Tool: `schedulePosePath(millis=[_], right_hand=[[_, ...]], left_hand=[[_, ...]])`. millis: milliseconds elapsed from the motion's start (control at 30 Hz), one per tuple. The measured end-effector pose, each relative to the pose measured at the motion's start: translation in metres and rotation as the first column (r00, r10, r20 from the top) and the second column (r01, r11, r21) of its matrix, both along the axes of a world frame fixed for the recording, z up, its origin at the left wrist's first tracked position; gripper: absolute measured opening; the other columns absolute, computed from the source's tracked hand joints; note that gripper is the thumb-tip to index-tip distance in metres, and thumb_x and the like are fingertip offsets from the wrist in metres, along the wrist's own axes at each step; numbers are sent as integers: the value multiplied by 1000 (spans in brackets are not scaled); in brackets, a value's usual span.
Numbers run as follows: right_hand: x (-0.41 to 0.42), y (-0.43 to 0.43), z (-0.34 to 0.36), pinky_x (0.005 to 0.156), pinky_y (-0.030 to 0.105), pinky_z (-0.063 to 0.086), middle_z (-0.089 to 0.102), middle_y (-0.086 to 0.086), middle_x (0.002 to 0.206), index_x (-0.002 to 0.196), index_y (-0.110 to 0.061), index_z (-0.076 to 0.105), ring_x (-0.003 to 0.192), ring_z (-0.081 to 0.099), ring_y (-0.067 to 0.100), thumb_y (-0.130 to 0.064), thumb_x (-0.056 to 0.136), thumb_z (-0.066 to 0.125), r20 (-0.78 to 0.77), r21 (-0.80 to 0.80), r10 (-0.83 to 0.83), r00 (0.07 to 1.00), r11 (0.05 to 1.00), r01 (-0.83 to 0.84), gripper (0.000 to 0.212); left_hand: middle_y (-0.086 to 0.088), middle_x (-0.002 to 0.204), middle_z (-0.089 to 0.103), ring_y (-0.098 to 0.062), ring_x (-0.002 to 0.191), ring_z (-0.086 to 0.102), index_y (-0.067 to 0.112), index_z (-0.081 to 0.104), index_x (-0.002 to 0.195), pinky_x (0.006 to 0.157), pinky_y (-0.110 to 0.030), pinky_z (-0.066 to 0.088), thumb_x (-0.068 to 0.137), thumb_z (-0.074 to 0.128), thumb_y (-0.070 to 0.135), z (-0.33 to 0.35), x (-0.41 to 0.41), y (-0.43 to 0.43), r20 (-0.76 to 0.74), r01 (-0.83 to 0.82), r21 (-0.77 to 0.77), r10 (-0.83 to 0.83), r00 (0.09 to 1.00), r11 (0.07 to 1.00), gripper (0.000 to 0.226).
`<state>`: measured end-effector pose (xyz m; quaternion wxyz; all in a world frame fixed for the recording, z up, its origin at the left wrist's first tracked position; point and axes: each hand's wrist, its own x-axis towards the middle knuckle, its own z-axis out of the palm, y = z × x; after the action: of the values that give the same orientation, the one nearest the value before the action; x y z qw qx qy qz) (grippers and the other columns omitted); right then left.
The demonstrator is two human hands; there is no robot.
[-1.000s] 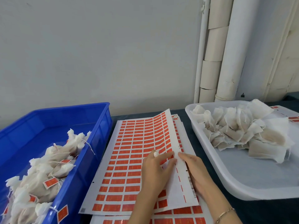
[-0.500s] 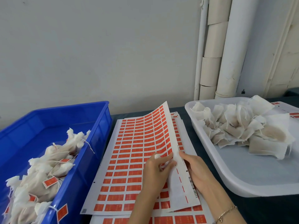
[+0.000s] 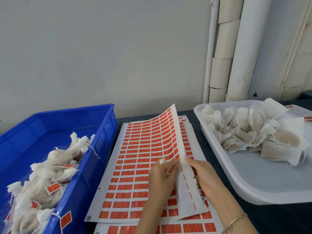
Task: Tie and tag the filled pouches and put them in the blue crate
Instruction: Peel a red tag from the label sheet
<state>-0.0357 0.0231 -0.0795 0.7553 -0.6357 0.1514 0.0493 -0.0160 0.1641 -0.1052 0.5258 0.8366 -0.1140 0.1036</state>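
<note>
Fingers of L hand (image 3: 162, 179) & R hand (image 3: 205, 176) are pinching the lifted right edge of the top orange label sheet (image 3: 143, 157) mid-frame, w/ tagged pouches (image 3: 50, 168) lying in the blue crate (image 3: 108, 129) lower left, untied pouches (image 3: 253, 132) in white tray (image 3: 244, 186) right.

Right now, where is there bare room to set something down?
In the blue crate, the far floor behind the tagged pouches is bare. In the white tray, the near half before the untied pouches is too. The middle is crowded: label sheets gripped by the left hand and right hand.
</note>
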Motion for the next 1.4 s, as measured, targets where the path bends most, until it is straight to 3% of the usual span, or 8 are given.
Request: schedulePosePath(millis=[100, 433, 633, 867, 967, 1100, 1233, 1400], right_hand=[[-2, 0, 1, 67, 30, 55, 74, 8, 86, 105, -13, 67, 74, 70, 27, -37, 88, 63, 10, -11, -6, 1000, 1000, 6, 30], [0, 3, 0, 58, 26, 54, 74, 1, 78, 97, -16, 70, 62, 70, 21, -37, 90, 61, 22, -117, -77, 997, 990, 80, 23], [2, 5, -7, 65, 30, 59, 73, -7, 81, 91, -23, 68, 64, 71, 13, -39, 93, 57, 145, -414, -120, 982, 894, 170, 20], [1, 3, -9, 58, 20, 51, 70, -12, 93, 93, -24, 63, 68, 68, 10, -32, 93, 58, 215, -456, -126, 968, 864, 214, 9], [-2, 10, -6, 71, 12, 45, 50, -24, 108, 119, -38, 47, 87, 58, 0, -31, 90, 62, 313, -544, -163, 936, 777, 318, 33], [-7, 19, -5, 86, 5, 30, 39, -41, 115, 116, -52, 45, 103, 48, -11, -37, 86, 64, 479, -618, -17, 877, 703, 351, 38], [-7, 25, -3, 83, -1, 32, 48, -52, 99, 110, -54, 49, 101, 45, -28, -41, 81, 67, 483, -632, 103, 869, 728, 266, 36], [-9, 26, -4, 82, 9, 43, 62, -37, 92, 104, -46, 58, 97, 55, -16, -46, 77, 67, 503, -557, 31, 864, 776, 297, 29]], left_hand=[[21, 94, 67, -2, 80, 59, 35, 72, 105, 60, -6, 45, 85, 68, 35, 3, 0, 1, -6, -64, -49, 64, 998, 997, 20], [22, 87, 66, 10, 86, 58, 42, 66, 86, 58, -4, 47, 84, 71, 32, 9, -2, 3, -21, -178, -229, 178, 984, 957, 11], [19, 85, 67, -2, 80, 62, 42, 66, 83, 60, -8, 50, 83, 70, 36, 11, -2, 6, -51, -283, -319, 281, 958, 905, 7], [14, 83, 66, -10, 78, 59, 39, 66, 81, 56, -4, 45, 83, 71, 35, 16, -4, 12, -82, -400, -442, 407, 910, 803, 7], [14, 81, 67, -11, 77, 58, 38, 68, 81, 57, -7, 46, 81, 72, 35, 16, -5, 11, -37, -344, -412, 362, 931, 843, 5], [15, 81, 70, -1, 79, 59, 33, 73, 84, 56, -7, 45, 80, 75, 30, 15, -9, 8, 38, -221, -334, 247, 968, 916, 5], [17, 79, 70, -4, 78, 61, 36, 72, 82, 57, -9, 47, 81, 75, 27, 14, -9, 8, 43, -155, -300, 176, 983, 941, 9], [13, 89, 73, -14, 83, 64, 31, 74, 94, 62, -16, 49, 84, 70, 29, 16, -11, 10, 29, -35, -373, 49, 998, 927, 11]])
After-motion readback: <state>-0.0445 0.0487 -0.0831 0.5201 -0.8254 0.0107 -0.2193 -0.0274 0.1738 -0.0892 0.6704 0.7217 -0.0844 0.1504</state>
